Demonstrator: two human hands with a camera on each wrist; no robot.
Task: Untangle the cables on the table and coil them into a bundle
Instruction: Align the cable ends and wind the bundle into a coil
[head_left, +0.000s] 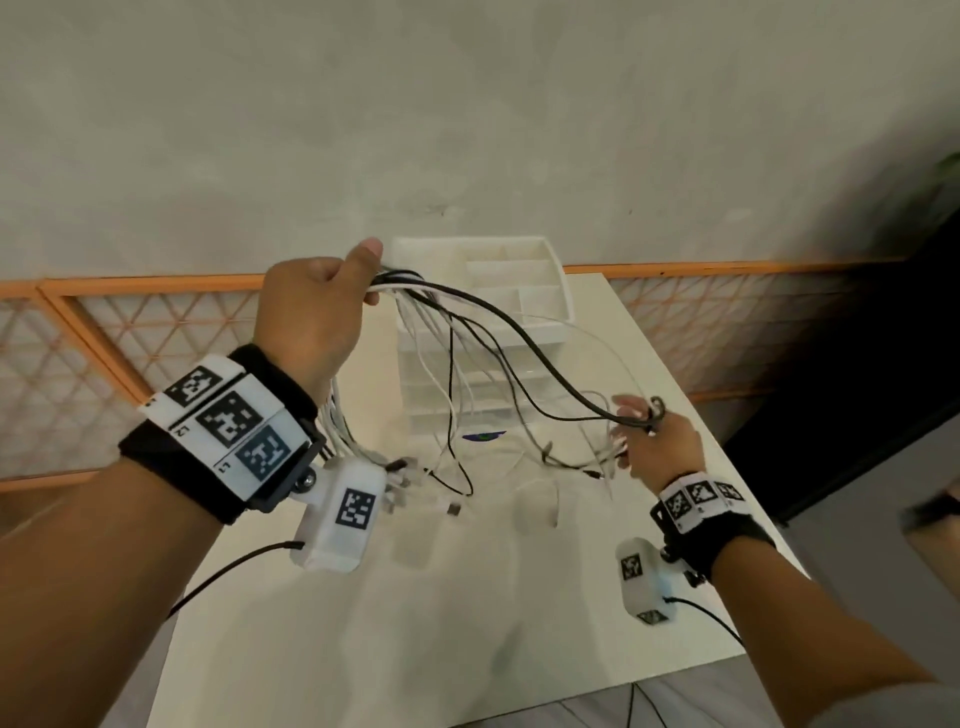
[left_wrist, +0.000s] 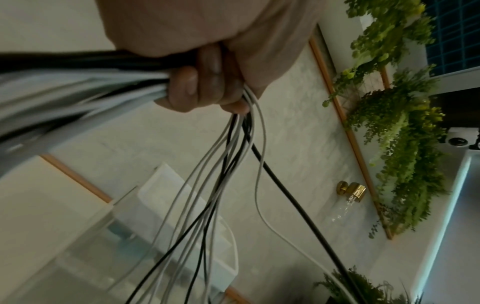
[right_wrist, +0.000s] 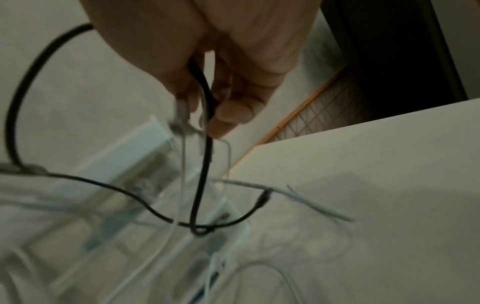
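My left hand (head_left: 332, 306) is raised above the table (head_left: 519, 597) and grips a thick bunch of white and black cables (head_left: 457, 332); in the left wrist view the fist (left_wrist: 205, 82) is curled tight round the bunch, whose strands (left_wrist: 207, 185) hang down from it. A thick black cable (head_left: 524, 343) arcs from that fist across to my right hand (head_left: 654, 441), which pinches its looped end together with some thin white strands. The right wrist view shows the fingers (right_wrist: 228, 111) holding that black cable (right_wrist: 205, 144). Loose plug ends (head_left: 452, 506) dangle just above the tabletop.
A white drawer organiser (head_left: 488, 332) with an open divided top stands at the table's back, behind the hanging cables. An orange-framed lattice panel (head_left: 130, 332) runs along the wall. The table's right edge (head_left: 727, 452) lies just beyond my right hand.
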